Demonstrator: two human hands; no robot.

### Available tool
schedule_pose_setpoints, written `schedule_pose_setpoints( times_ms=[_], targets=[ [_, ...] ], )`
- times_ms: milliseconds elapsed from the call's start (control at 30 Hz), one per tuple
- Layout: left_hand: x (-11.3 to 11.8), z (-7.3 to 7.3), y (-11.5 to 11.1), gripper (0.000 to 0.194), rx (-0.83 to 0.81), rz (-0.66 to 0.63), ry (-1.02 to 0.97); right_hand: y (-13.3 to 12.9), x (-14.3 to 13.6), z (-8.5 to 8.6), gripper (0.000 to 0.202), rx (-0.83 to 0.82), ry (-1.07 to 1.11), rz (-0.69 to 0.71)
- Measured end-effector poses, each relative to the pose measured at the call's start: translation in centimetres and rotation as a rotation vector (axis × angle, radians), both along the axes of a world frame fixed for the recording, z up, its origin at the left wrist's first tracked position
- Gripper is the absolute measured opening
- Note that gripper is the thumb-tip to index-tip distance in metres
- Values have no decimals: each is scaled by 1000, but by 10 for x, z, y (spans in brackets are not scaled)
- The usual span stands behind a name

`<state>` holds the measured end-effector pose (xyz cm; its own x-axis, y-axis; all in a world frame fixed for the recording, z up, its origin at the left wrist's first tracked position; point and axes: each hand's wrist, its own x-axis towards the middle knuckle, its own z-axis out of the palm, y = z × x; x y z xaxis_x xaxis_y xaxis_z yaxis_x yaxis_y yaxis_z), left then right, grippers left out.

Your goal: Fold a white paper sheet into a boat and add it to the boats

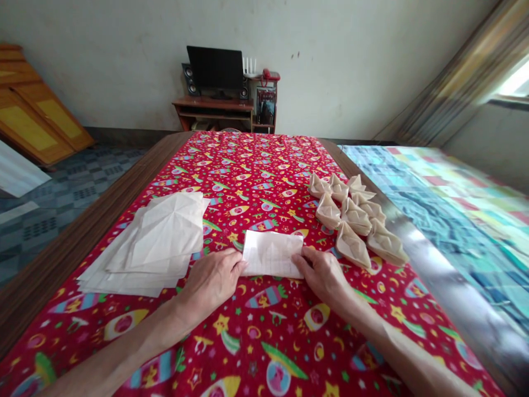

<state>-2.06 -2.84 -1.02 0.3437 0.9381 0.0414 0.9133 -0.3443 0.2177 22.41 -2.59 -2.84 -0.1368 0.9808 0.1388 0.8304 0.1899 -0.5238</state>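
Note:
A white sheet of paper [271, 252], folded into a wide rectangle, lies between my hands just above the red cloth. My left hand [217, 278] pinches its left edge, thumb on top. Its right edge is pinched by my right hand [320, 270], with the thumb over the paper and the fingers curled at the side. To the left lies a loose pile of creased paper sheets [169, 231]. On the right several folded paper boats [355, 215] sit grouped close together.
A red patterned cloth [256, 165] covers the table [95, 220], whose brown edges show on both sides. Beyond it stands a desk [212, 103] with a monitor [215, 67]. A bed [433, 209] adjoins the right side; a wooden cabinet [37, 110] is far left.

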Motion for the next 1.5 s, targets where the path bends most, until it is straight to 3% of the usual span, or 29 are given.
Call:
schedule_pose_setpoints(
  times_ms=[400,633,833,1133,1233,1300,1367,1500],
  targets=[
    [2,4,2,25,149,-72,165,4,-5,11,31,11,-243,-8],
    [5,0,1,31,59,-17,-26,-5,-4,7,29,122,-237,5],
    [8,-9,-4,28,139,20,-46,-7,-9,3,30,262,-323,-24],
    [6,-2,2,31,86,7,29,-8,-11,10,31,197,-375,-47],
    [4,-3,3,21,102,39,-16,-9,-10,11,30,166,-370,-42],
    [4,-6,5,34,190,47,-63,-9,-10,11,30,153,-366,-38],
    [5,-9,6,56,295,-29,-83,-9,-10,10,29,148,-365,-37],
    [14,-13,5,41,314,-375,-50,-8,-9,6,31,225,-378,-29]
  ],
)
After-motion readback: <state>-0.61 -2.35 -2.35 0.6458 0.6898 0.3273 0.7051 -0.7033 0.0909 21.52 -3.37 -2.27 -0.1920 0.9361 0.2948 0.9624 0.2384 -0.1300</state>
